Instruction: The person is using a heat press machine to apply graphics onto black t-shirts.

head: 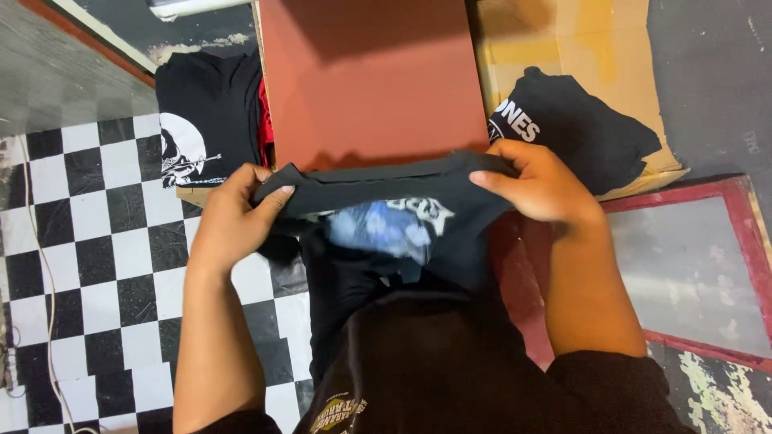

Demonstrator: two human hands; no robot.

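Observation:
Both my hands hold up a black T-shirt with a blue and white print, stretched between them in front of my body. My left hand pinches the shirt's left upper edge. My right hand grips the right upper edge with fingers curled over the fabric. The shirt hangs down over the near edge of a reddish-brown board.
A stack of black printed shirts lies left of the board. Another black shirt rests on flattened cardboard at right. A red-framed screen lies at lower right. A checkered floor with a white cable is on the left.

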